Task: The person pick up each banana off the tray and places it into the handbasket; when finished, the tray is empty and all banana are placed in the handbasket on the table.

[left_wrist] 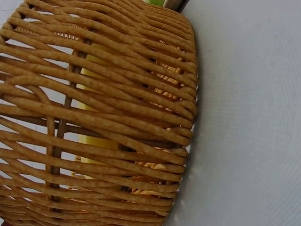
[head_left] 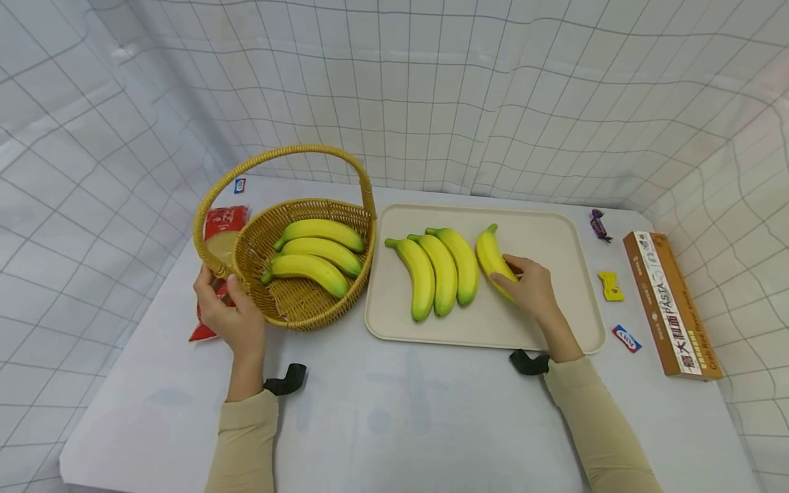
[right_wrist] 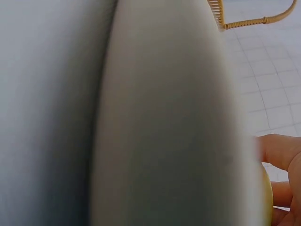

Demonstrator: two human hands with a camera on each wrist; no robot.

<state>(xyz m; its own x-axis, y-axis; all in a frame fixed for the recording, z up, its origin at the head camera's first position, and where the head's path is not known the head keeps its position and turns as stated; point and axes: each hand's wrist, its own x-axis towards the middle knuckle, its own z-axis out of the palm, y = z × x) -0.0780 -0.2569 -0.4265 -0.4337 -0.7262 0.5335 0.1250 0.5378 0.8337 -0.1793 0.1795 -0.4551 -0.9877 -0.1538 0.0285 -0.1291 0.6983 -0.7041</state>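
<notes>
My left hand (head_left: 231,318) holds the left side of a wicker basket (head_left: 320,316) where its arched handle (head_left: 296,149) meets the rim. Three bananas (head_left: 323,252) lie inside the basket, and yellow shows through its weave (left_wrist: 117,108) in the left wrist view. To the right sits a cream tray (head_left: 555,233). My right hand (head_left: 531,287) pinches the lower part of a banana (head_left: 489,250) over the tray's middle right; whether it touches the tray is unclear. Left of it, three more bananas (head_left: 442,274) lie side by side. A pale blurred tray edge (right_wrist: 164,103) fills much of the right wrist view.
Behind the basket's left side lies a red packet (head_left: 227,219), partly hidden. A small blue-and-red wrapper (head_left: 240,185) is at the back left. Right of the tray are a purple candy (head_left: 598,226), a yellow one (head_left: 611,286), another wrapper (head_left: 627,338) and a pasta box (head_left: 672,305).
</notes>
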